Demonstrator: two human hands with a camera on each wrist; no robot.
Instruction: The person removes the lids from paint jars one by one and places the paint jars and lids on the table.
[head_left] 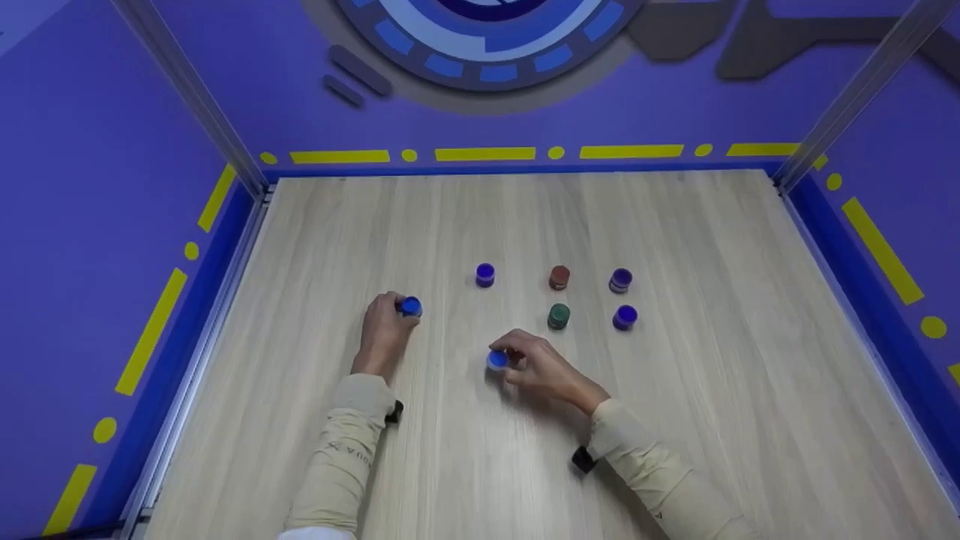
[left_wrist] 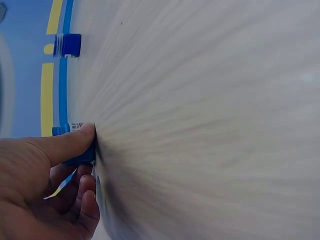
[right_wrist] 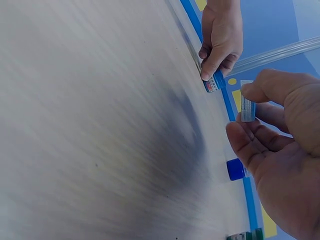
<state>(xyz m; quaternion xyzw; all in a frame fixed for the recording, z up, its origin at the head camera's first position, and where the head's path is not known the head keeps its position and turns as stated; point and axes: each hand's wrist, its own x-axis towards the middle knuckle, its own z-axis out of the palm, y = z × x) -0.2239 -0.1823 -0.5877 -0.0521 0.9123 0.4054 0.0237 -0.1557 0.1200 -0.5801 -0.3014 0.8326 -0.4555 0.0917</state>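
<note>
Head view gives both hands at work over the table (head_left: 450, 457), one pot held in each. The blue pot (head_left: 410, 306) is pinched by its sides between thumb and fingers of the left hand (head_left: 385, 331), to the left of the others; whether its base is touching the table cannot be told. The pale pot (head_left: 496, 361), blue on top, is pinched between thumb and fingertips of the right hand (head_left: 546, 369); by the right wrist view, it seems to be held just above the surface.

For good handling, a light, even grip on the sides is advised, with each pot kept level. If either is lowered, it should be brought down straight and released only once its base sits flat, since so small a thing could be tipped by a dragging fingertip.

Beyond the hands, a violet pot (head_left: 485, 275) is set apart. The red pot (head_left: 559, 277) is placed behind the green pot (head_left: 559, 316), and a far purple pot (head_left: 620, 280) behind a near purple pot (head_left: 625, 317). The green pot, near the right knuckles, could be knocked by a wide swing.
</note>
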